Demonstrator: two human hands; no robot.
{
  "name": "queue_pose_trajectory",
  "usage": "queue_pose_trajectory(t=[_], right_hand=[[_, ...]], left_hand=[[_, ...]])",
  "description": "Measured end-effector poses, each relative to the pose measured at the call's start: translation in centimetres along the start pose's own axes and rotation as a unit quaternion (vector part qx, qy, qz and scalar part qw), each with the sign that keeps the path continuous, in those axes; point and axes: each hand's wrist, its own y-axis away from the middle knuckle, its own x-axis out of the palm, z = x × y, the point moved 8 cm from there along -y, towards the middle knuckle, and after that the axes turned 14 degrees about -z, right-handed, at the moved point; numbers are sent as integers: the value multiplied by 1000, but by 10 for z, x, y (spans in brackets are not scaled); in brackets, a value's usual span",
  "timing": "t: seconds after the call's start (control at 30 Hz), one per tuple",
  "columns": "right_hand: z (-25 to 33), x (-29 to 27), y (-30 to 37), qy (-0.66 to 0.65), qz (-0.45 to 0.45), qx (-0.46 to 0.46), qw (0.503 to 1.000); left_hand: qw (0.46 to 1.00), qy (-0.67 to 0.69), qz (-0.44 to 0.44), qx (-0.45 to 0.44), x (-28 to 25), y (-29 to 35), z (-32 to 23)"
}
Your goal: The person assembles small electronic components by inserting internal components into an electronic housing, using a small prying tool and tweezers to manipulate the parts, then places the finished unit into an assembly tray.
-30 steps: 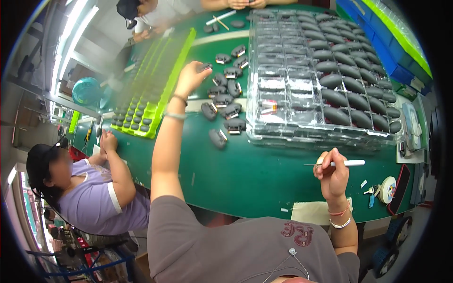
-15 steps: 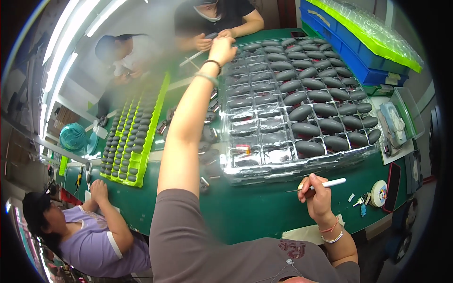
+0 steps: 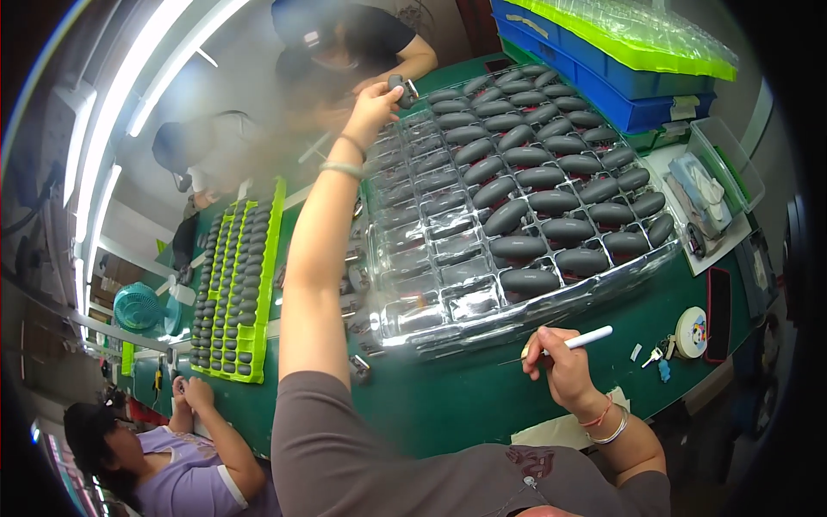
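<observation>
My left hand [image 3: 376, 108] is stretched far forward, closed on a dark grey oval piece with a metal part [image 3: 401, 90]. It is at the far left corner of a clear plastic compartment tray [image 3: 482, 334]. Grey oval pieces [image 3: 527, 281] fill the tray's middle and right columns, while the left columns look mostly unfilled. Nearer me, just in front of the tray, my right hand [image 3: 564, 366] grips a white pen-like tool [image 3: 590, 336] with a thin needle-like tip pointing left.
A lime-green tray [image 3: 261, 340] of small grey pieces lies left. Stacked blue bins [image 3: 642, 108] stand far right. Keys [image 3: 656, 353], a round white item [image 3: 691, 332] and a phone [image 3: 718, 314] lie right. Co-workers sit far across [image 3: 388, 39] and at left [image 3: 185, 474].
At the far co-worker's hands before, my left hand is now drawn back with the grey oval piece in it. The right hand still holds its tool. The whole view has shifted.
</observation>
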Motion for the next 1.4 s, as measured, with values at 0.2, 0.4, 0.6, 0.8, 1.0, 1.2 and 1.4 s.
queue_pose_trajectory(t=[0.2,0.4,0.6,0.8,1.0,1.2,1.4], right_hand=[[6,-3,11,-5,-1,-21,1000],[10,3,16,-24,29,-23,999],[17,5,18,-45,40,-54,997],[25,2,19,-80,28,-87,993],[16,10,32,-24,71,-123,990],[32,35,57,213,136,-419,872],[22,14,34,44,94,-218,970]], left_hand=[[948,294,97,-73,-13,136,-75],[882,442,137,-85,-26,275,-102],[940,300,90,-135,-5,377,-90],[830,391,147,-369,48,443,-66],[787,428,124,-426,78,454,-34],[784,454,101,-410,75,451,-20],[794,456,100,-388,72,447,-9]])
